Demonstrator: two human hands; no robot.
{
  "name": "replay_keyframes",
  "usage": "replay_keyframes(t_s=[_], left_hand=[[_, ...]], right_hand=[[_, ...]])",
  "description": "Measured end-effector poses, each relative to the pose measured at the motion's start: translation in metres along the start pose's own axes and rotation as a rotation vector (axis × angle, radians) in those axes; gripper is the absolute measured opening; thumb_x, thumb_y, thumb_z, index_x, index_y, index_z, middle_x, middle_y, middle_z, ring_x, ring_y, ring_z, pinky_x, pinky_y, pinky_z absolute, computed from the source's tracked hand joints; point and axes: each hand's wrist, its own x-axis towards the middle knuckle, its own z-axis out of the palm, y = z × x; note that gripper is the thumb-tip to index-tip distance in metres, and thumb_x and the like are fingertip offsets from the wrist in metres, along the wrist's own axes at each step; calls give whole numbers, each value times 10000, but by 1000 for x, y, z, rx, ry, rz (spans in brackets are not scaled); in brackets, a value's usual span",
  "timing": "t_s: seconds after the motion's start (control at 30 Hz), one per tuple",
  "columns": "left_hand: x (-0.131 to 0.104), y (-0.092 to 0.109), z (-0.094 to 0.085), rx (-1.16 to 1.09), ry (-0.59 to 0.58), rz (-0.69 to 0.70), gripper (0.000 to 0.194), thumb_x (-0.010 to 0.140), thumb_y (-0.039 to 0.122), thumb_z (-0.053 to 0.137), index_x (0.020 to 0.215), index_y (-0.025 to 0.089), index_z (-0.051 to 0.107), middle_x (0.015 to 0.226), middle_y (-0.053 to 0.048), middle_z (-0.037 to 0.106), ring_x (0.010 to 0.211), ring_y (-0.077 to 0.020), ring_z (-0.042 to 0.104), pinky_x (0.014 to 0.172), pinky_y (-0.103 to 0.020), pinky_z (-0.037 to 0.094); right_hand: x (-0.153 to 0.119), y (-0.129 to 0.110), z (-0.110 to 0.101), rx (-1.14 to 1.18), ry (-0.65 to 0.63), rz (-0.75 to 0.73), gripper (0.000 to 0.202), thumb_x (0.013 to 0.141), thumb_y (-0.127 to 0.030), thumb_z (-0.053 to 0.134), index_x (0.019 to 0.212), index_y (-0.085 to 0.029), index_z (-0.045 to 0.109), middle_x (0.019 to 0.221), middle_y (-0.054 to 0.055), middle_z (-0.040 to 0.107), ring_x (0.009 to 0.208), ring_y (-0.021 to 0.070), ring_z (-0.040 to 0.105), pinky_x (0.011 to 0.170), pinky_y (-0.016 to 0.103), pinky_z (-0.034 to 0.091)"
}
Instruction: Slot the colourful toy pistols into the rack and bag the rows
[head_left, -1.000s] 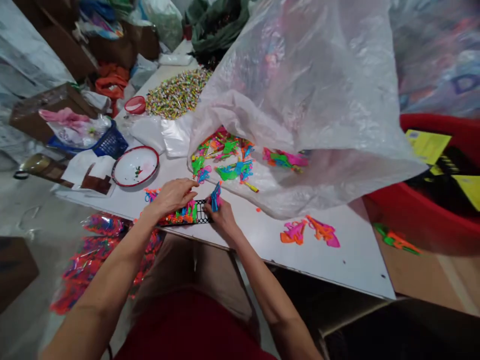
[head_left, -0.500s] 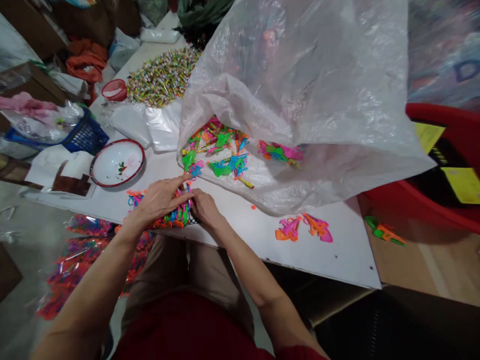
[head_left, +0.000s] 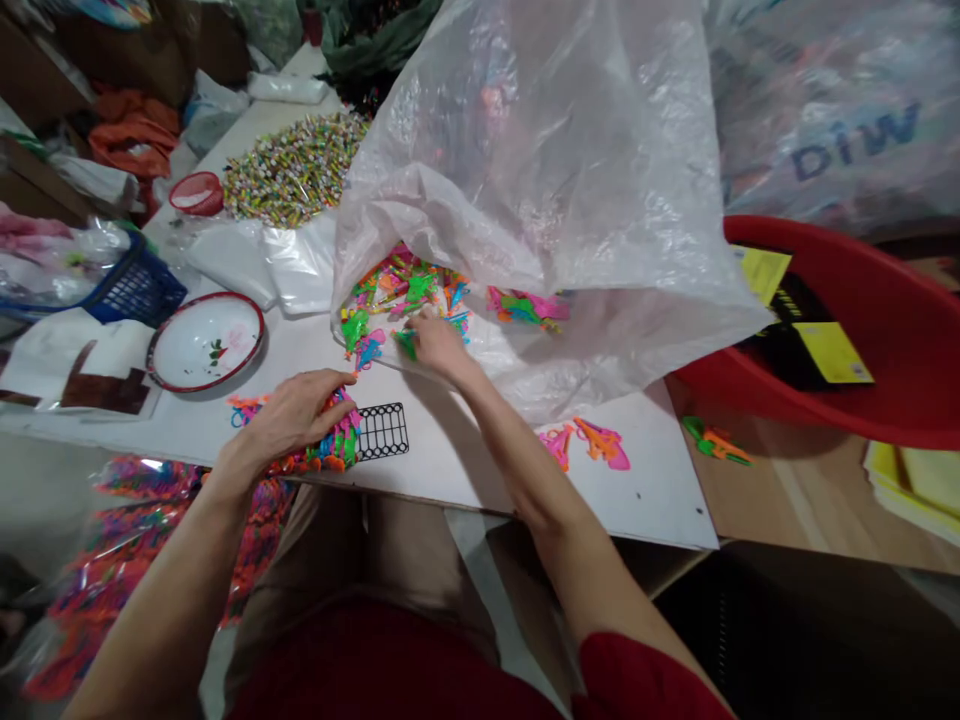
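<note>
My left hand [head_left: 300,412] rests over a packed row of bright plastic toy guns [head_left: 341,440] at the table's front edge, fingers stretched, thumb apart. The row stands on a black wire rack [head_left: 384,430], whose right end is bare. My right hand [head_left: 439,343] reaches into the mouth of a big clear plastic bag [head_left: 600,190], fingers closed on a green toy gun [head_left: 406,343]; its fingertips are partly hidden. Around it inside the bag lie loose pink, green, orange and blue toy guns [head_left: 420,287]. Two pink and orange toy guns [head_left: 602,444] lie to the right, one partly behind my forearm.
An enamel dish [head_left: 180,372], a blue basket [head_left: 142,285] and flat clear bags [head_left: 304,265] stand left. Farther back is a heap of small yellow-green pieces [head_left: 296,170] beside a red strainer [head_left: 196,193]. A red tub [head_left: 840,400] stands right. Filled packets [head_left: 112,560] lie below left.
My right hand has left the rack and moved up and right into the bag, uncovering the rack's bare end. My left hand stays on the row. The view has shifted right.
</note>
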Motion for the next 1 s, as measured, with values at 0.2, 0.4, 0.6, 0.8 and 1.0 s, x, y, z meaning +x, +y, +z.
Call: replay_keyframes(t_s=[0.2, 0.4, 0.6, 0.8, 1.0], left_hand=[[0, 2, -3, 6, -29, -33, 435, 915, 455, 404, 1169, 166, 609, 1169, -87, 681, 1082, -230, 629, 987, -389, 472], [-1, 0, 0, 39, 25, -22, 439, 902, 438, 424, 1167, 146, 617, 1166, -106, 680, 1091, -246, 624, 997, -402, 460], [-2, 1, 2, 69, 20, -24, 454, 897, 453, 419, 1194, 164, 604, 1173, -96, 676, 1083, -254, 622, 981, -399, 458], [0, 2, -4, 89, 19, -96, 475, 900, 446, 420, 1242, 161, 585, 1156, -98, 675, 1040, -257, 628, 940, -373, 462], [2, 0, -6, 116, 107, -111, 458, 899, 395, 404, 1271, 170, 550, 1232, -91, 608, 1010, -233, 607, 932, -356, 451]], right_hand=[[22, 15, -32, -274, -24, 110, 305, 908, -40, 385, 1080, -40, 637, 1218, 234, 532, 1137, 340, 487, 899, 428, 416], [-83, 1, -4, -246, 35, -329, 263, 959, -89, 389, 1080, -146, 615, 1063, 130, 586, 1000, 250, 515, 866, 377, 393], [-160, -13, 31, -193, 18, -193, 205, 961, -142, 448, 1095, -168, 602, 1017, 106, 641, 941, 213, 572, 847, 333, 408], [-148, -41, 29, -101, -143, 456, 304, 892, -379, 636, 1079, -156, 551, 941, 136, 678, 848, 250, 660, 664, 297, 444], [-150, -34, 21, 162, -49, 436, 222, 871, -187, 542, 1092, -173, 557, 910, 91, 683, 802, 228, 653, 682, 302, 440]])
